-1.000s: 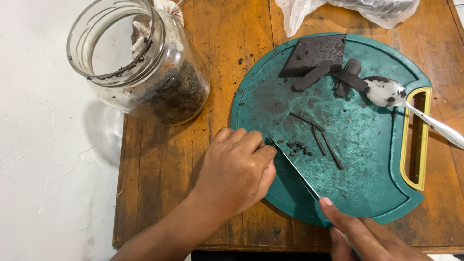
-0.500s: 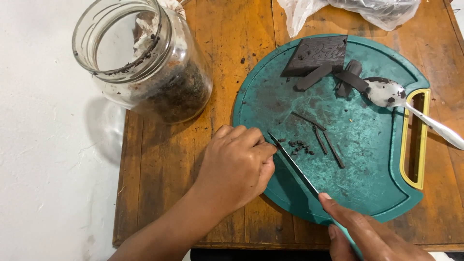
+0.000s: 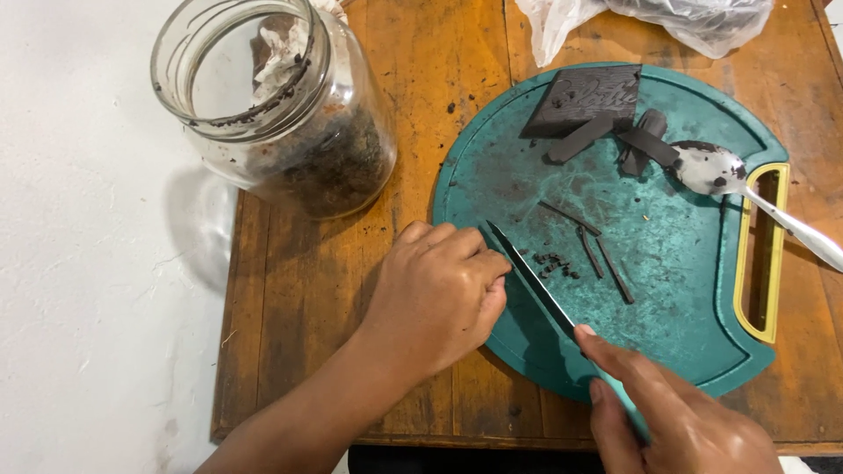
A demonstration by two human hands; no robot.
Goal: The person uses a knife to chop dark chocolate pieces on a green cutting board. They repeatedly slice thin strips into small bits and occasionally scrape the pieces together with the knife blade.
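Step in hand: chopping. Right hand, grip closed on knife, blade across near-left of green cutting board. Left hand, curled closed, beside blade tip. Dark strips just right of blade. Next, by judgement: steady downward cuts through strips, fingers tucked.

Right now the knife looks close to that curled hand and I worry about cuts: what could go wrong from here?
1. The knife blade lies right beside the left hand; its fingers sit at the blade and could get nicked.
2. The right hand has a finger stretched along the blade's back; a slip might carry it onto the edge.
3. The spoon overhangs the cutting board and could get knocked.
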